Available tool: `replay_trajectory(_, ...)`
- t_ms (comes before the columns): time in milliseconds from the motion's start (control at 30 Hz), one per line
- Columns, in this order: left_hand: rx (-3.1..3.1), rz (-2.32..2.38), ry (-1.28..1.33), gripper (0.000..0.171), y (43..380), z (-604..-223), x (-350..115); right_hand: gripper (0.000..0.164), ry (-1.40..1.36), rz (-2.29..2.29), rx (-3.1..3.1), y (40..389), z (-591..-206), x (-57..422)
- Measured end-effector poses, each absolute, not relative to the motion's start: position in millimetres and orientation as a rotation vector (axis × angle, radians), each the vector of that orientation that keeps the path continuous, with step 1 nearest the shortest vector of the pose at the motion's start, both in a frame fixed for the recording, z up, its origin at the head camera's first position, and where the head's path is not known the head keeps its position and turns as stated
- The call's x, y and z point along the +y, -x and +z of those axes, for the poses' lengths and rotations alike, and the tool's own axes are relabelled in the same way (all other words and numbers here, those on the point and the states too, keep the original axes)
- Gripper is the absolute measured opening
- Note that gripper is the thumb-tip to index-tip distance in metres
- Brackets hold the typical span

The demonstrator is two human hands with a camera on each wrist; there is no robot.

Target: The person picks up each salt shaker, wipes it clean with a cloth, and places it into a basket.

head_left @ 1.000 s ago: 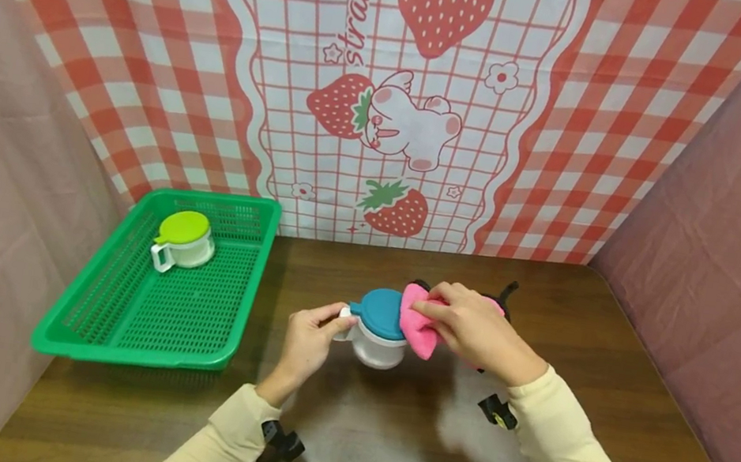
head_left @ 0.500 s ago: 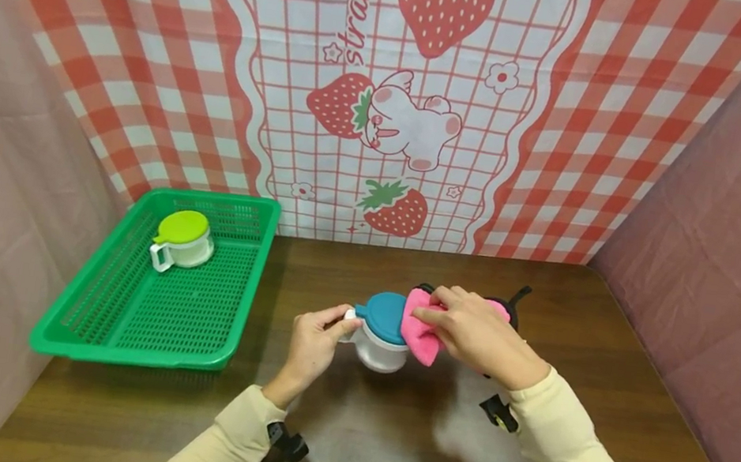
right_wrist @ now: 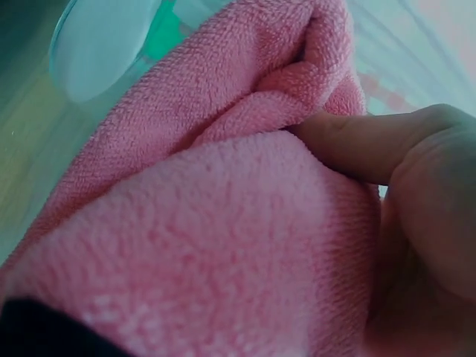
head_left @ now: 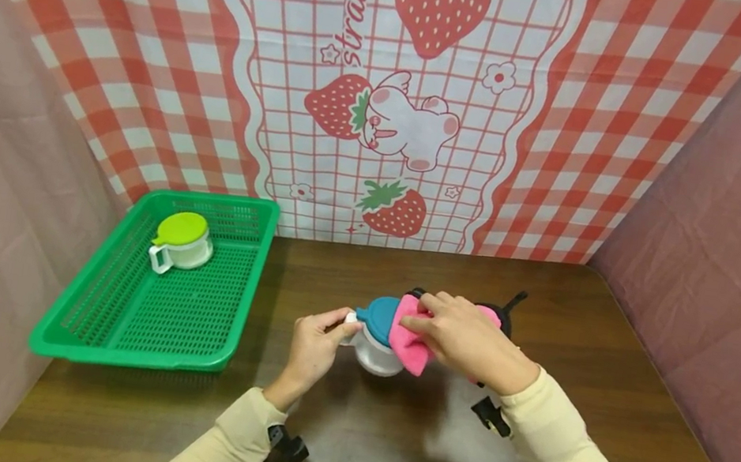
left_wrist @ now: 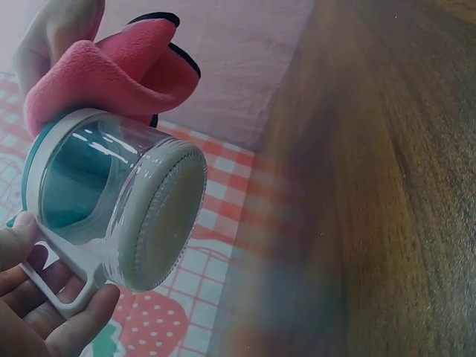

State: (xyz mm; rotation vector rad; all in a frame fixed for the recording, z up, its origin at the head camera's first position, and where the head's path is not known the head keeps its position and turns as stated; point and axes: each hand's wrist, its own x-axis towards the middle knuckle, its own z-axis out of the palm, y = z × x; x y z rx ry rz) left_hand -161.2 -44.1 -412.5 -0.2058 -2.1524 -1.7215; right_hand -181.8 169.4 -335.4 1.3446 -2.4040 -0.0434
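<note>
My left hand (head_left: pixel 316 347) grips the white handle of a clear seasoning jar (head_left: pixel 375 351) with a blue lid (head_left: pixel 375 316), above the table. In the left wrist view the jar (left_wrist: pixel 97 186) is tilted, its pale base toward the camera, and the fingers (left_wrist: pixel 85 320) curl round the handle. A pink cloth (head_left: pixel 410 341) with black edging is bunched in my right hand (head_left: pixel 469 338), against the right side of the lid and jar. Close up in the right wrist view, the thumb (right_wrist: pixel 364 145) presses into the folds of the cloth (right_wrist: pixel 201 223).
A green basket (head_left: pixel 234 322) stands at the left of the wooden table (head_left: pixel 572 421). Inside it sits a similar jar (head_left: pixel 194 248) with a lime lid (head_left: pixel 182 228). A checked strawberry cloth (head_left: pixel 572 133) hangs behind, and pink curtains (head_left: pixel 722 236) flank both sides.
The jar and left hand have shifted slightly right and toward the person. The cloth in my right hand moved a little right, then back left, and covers more of the lid.
</note>
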Motion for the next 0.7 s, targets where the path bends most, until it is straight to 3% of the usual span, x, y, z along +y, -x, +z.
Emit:
replay_trajectory(333, -2.087, -1.704, 0.256, 0.016, 171.0, -440.3, -45.6, 0.018, -1.359, -0.028, -2.397, 178.6, -336.6, 158.9)
replay_trajectory(700, -2.074, -1.647, 0.338, 0.019, 169.3, -441.5, -44.8, 0.014, -1.322, 0.0, -2.466, 177.8, -338.2, 148.4)
